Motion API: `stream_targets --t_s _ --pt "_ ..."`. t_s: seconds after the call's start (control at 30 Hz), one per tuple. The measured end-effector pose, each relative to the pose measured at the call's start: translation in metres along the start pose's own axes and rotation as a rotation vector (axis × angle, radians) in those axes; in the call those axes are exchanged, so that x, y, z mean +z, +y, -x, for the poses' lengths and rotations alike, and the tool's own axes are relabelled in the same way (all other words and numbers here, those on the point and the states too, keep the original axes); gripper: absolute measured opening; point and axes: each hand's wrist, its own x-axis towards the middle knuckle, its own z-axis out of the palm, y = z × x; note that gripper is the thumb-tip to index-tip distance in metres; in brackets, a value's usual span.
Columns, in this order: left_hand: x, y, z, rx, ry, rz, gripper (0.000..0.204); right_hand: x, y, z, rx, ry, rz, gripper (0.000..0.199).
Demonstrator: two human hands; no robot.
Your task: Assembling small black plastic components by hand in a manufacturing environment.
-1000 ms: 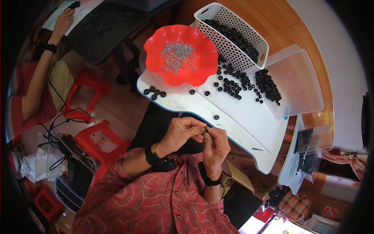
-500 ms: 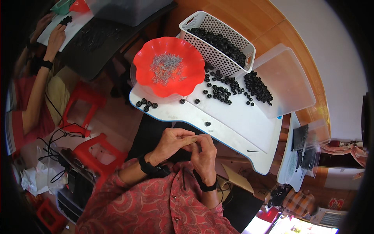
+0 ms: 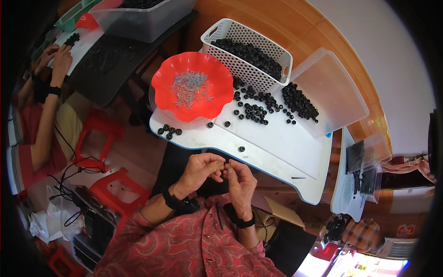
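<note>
My left hand [image 3: 199,174] and my right hand [image 3: 241,183] meet over the near edge of the white table [image 3: 286,154], fingertips pinched together. A small dark piece [image 3: 226,162] shows between them; the fingers mostly cover it, so its kind cannot be made out. Just beyond my hands a single black ring-like part [image 3: 242,149] lies on the table. Several similar black parts [image 3: 254,114] are scattered farther back, and a small group [image 3: 170,131] sits at the left edge. The red wavy-rimmed bowl [image 3: 161,94] holds many tiny clear or silvery pieces [image 3: 190,87].
A white perforated basket [image 3: 244,71] full of black parts stands at the back. Beside it, a translucent plastic tray [image 3: 339,92] has a black heap at its mouth. A thin dark tool [image 3: 298,177] lies right. At far left, another person's hands [image 3: 60,62] work at a dark table [image 3: 99,85].
My hands have shifted slightly and the fingertips have parted a little, so the dark piece now shows between them. The whole view has tilted a little; the table things stay put.
</note>
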Motion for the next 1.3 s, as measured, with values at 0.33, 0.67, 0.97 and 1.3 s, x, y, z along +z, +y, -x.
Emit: stream_targets --t_s 0.33,0.67,0.97,1.3 --pt "0.005 0.014 -0.001 0.003 -0.113 0.396 0.027 -0.002 -0.008 -0.001 -0.058 0.079 -0.127 0.019" --pt "0.010 0.017 -0.008 -0.067 -0.121 0.345 0.034 -0.014 0.003 -0.013 -0.197 0.114 0.104 0.017" --pt "0.039 0.044 -0.045 -0.092 0.003 0.149 0.029 -0.031 0.009 -0.047 -0.424 0.284 0.443 0.020" --pt "0.111 0.051 -0.155 -0.182 -0.120 0.043 0.021 -0.061 0.041 -0.071 -0.449 0.403 0.387 0.014"
